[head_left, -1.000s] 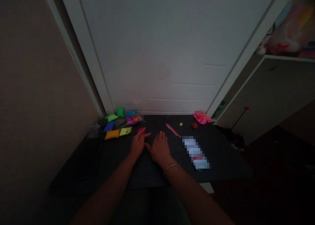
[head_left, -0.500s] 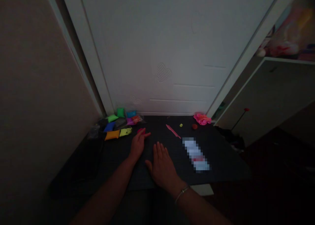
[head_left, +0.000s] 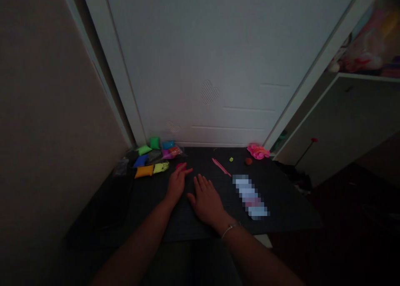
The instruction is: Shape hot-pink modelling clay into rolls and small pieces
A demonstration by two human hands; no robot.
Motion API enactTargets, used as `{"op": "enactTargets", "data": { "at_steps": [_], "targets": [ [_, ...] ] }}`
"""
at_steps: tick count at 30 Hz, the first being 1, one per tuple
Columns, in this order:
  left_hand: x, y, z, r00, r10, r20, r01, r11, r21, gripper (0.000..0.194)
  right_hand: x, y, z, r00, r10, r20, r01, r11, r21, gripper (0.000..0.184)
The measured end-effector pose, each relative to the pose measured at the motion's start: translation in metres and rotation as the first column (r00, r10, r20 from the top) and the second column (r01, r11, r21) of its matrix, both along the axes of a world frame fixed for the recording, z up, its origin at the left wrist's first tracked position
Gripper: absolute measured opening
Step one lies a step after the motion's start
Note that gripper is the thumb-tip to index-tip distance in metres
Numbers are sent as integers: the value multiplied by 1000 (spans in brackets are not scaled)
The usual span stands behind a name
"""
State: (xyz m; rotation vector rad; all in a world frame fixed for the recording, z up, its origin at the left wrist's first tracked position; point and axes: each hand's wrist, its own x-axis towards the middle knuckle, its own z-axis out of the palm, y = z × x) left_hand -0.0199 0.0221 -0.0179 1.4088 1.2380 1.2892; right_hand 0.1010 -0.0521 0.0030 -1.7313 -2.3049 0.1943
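Note:
Both of my hands rest on a dark mat [head_left: 281, 194] in dim light. My left hand [head_left: 177, 183] lies flat with its fingers stretched out, the fingertips beside a small magenta lump [head_left: 179, 166]. My right hand [head_left: 206, 198] lies palm down with its fingers spread, just right of the left hand, a thin bracelet on the wrist. Whether anything lies under either palm is hidden.
Several coloured clay packets [head_left: 151, 156] are piled at the mat's far left. A pink stick tool [head_left: 221, 167], a small yellow-green bit [head_left: 231, 159], a red ball [head_left: 248, 161] and a pink clay flower [head_left: 258, 151] lie towards the back right. A white door [head_left: 203, 69] stands behind.
My right hand slid back towards me and has now moved forward again, close to the left hand. The left hand has stayed where it was.

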Motion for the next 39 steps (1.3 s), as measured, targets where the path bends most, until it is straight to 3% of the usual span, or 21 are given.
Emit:
{"op": "enactTargets", "data": {
  "at_steps": [3,5,11,14,20,23,25,30,32,34,39],
  "targets": [
    [1,-1,2,1000,-1,2,1,1000,-10,37,-3,-32,-3,1000,9,1,-9,1000,11,65],
    [1,-2,4,1000,5,8,-4,1000,-19,38,-5,-34,-5,1000,-3,0,3,1000,18,67],
    [1,-4,8,1000,11,15,-11,1000,-19,40,-4,32,3,996,-91,-10,90,996,-22,66],
    [1,-4,7,1000,17,17,-16,999,-30,40,-3,43,6,996,-86,-4,86,996,-38,66],
    [2,-4,7,1000,3,20,-3,1000,-22,40,-7,-22,-1,999,-35,6,35,999,5,73],
    [2,-5,9,1000,9,20,-8,999,-31,40,-8,-36,-2,1000,-23,0,23,1000,-7,73],
    [2,-5,10,1000,1,28,0,999,-37,40,-7,-24,0,1000,-29,-4,29,999,-14,73],
    [1,-6,10,999,6,49,-3,998,-59,41,-2,35,6,997,-70,-12,69,997,-44,68],
    [0,-6,10,998,6,61,-2,998,-63,42,-1,42,7,997,-70,-10,70,997,-43,67],
    [1,-5,10,997,-6,79,10,999,-53,42,-1,30,5,998,-54,-11,54,998,-31,67],
    [2,-6,11,997,2,74,1,999,-47,42,-4,-36,-1,1000,0,-21,0,1000,-17,72]
  ]
}}
